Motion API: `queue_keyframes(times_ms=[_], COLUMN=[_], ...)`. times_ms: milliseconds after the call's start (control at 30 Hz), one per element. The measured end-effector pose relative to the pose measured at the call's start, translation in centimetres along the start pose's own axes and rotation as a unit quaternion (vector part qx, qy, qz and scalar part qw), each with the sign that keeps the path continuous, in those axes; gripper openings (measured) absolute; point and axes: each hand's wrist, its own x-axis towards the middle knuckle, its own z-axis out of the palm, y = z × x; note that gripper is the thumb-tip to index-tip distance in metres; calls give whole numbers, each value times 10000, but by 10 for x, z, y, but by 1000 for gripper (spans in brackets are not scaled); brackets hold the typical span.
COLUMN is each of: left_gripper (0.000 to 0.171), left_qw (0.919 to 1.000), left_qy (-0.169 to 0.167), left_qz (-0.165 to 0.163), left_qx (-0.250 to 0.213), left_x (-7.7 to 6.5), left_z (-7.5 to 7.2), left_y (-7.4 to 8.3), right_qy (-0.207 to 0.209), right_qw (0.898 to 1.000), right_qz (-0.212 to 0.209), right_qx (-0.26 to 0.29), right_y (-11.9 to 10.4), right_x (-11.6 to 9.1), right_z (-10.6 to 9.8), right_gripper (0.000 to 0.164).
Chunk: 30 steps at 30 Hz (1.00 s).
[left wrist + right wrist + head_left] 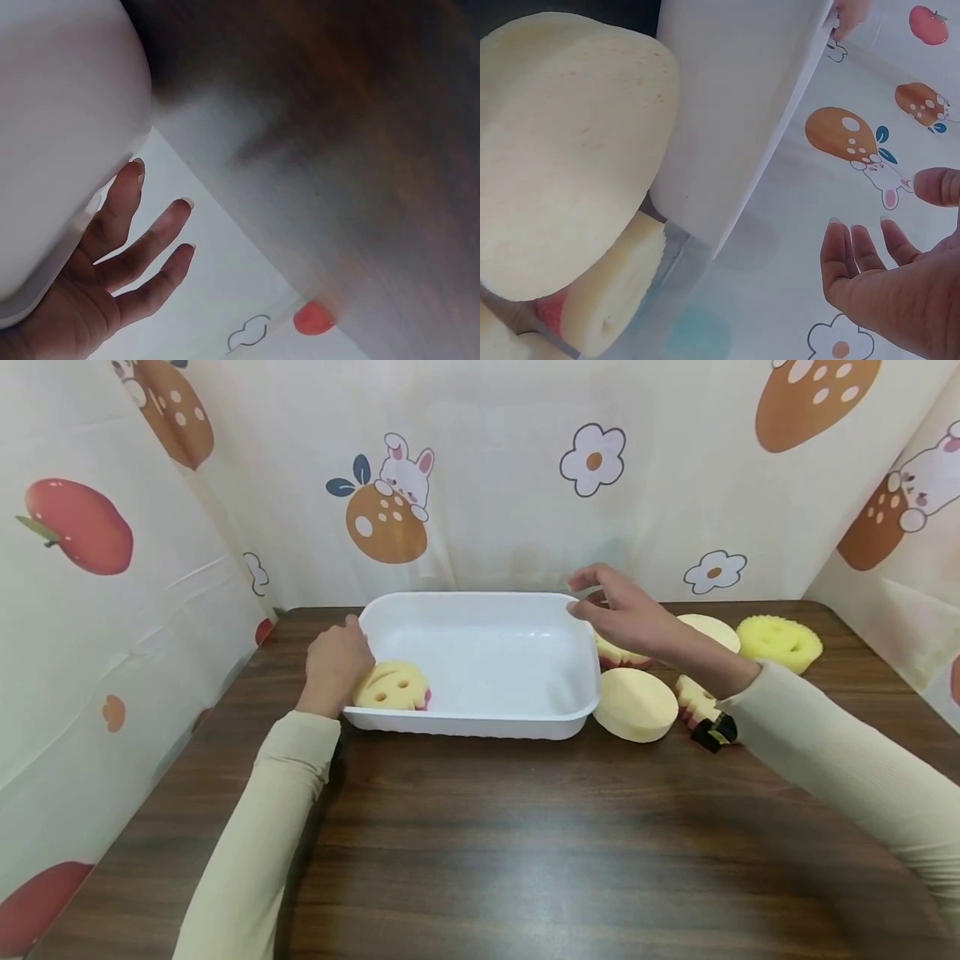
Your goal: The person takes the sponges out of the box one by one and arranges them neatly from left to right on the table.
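Observation:
My left hand (339,662) grips the left rim of a white rectangular tray (472,727). In the left wrist view, the tray's rim crosses the palm and the fingers (154,244) lie along its outer side; the thumb is hidden. Inside the tray's front left corner lies a pale yellow face-shaped sponge (392,686) with a pink edge. Over the tray's back right corner hovers my right hand (618,606), its fingers loosely bent and holding nothing. Below that hand, a plain round sponge (636,703) sits beside the tray's right wall.
Right of the tray lie a partly hidden yellow-and-red sponge (619,653), another round sponge (712,631), a bright yellow sponge (780,642) and a sponge with a black band (707,714). A printed curtain (495,510) stands behind the dark wooden table (480,843).

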Motion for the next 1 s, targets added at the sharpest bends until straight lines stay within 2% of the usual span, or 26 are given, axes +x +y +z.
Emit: queue_keyframes(times_ms=[200, 667, 1000], left_gripper=[47, 48, 48], left_qw=[10000, 10000, 10000], left_qy=[43, -20, 28], left_qz=[9, 14, -38], left_qx=[-3, 37, 50], left_x=[-1, 0, -1], left_z=[1, -1, -2], left_y=[1, 3, 2], right_qy=[-5, -160, -190], right_qw=[9999, 9999, 9994], right_qz=[-142, -17, -81], right_qx=[57, 34, 269], right_y=[-2, -13, -22], right_x=[3, 15, 25], right_z=[2, 5, 6], right_gripper=[51, 52, 51])
